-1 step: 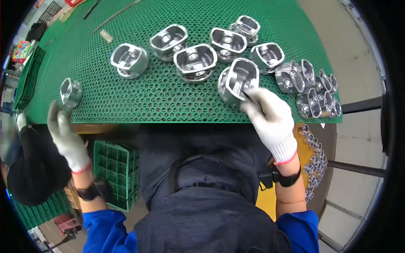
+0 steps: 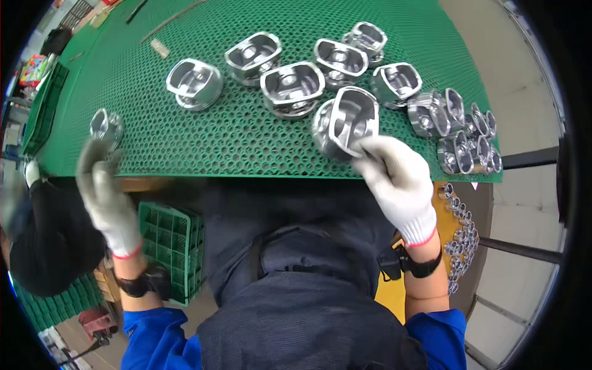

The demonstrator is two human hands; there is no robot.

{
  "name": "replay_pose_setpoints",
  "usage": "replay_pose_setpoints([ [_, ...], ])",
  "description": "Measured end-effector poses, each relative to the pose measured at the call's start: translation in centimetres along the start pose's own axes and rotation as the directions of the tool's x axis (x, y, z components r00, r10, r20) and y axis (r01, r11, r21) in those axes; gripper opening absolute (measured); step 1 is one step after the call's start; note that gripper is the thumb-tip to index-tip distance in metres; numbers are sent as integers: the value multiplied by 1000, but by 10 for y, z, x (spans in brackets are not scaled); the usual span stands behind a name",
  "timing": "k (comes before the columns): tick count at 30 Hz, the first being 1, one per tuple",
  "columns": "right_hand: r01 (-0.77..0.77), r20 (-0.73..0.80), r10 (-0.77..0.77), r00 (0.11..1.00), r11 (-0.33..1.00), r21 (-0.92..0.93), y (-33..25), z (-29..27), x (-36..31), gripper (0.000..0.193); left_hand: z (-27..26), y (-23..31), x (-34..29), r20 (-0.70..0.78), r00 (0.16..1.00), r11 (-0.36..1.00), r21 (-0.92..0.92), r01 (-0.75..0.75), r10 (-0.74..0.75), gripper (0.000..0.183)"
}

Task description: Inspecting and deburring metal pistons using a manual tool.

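My right hand [image 2: 394,179], in a white knit glove, pinches the near rim of a silver piston [image 2: 356,120]. That piston is tilted at the mat's front edge, its hollow side toward me; the fingertips partly hide its lower rim. Off to the left, my gloved left hand [image 2: 103,191] is blurred by motion, its thumb and fingers apart with nothing seen between them. Just beyond those fingertips a single piston [image 2: 106,126] stands on the green perforated mat [image 2: 203,145]. Farther back sit more pistons, among them one on the left [image 2: 195,85] and one in the middle [image 2: 292,89].
Several pistons crowd the mat's right end [image 2: 456,153]. A small pale block [image 2: 160,49] and a thin rod [image 2: 169,23] lie far left. Below the table are a green divided crate [image 2: 163,246] and more pistons [image 2: 459,237]. Another person [image 2: 52,240] is at the left.
My left hand has shifted slightly right. The piston at my right hand has tilted a little, and a thin dark shape by those fingertips no longer shows. The whole view has shifted slightly.
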State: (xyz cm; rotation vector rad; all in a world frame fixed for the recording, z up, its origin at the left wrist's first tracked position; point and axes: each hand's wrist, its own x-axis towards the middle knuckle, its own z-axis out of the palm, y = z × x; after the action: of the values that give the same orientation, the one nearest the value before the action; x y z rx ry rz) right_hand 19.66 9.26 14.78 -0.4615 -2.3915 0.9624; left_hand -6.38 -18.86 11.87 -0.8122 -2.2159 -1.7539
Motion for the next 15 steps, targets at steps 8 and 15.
replay_pose_setpoints([
  [8,-86,435,-223,872,807,585,-36,20,6,48,102,77,-49,830,539,229,-502,834,-145,94],
  [15,-438,432,198,880,691,576,-11,-10,-29,35,97,65,-56,867,498,-255,-485,836,-19,82],
])
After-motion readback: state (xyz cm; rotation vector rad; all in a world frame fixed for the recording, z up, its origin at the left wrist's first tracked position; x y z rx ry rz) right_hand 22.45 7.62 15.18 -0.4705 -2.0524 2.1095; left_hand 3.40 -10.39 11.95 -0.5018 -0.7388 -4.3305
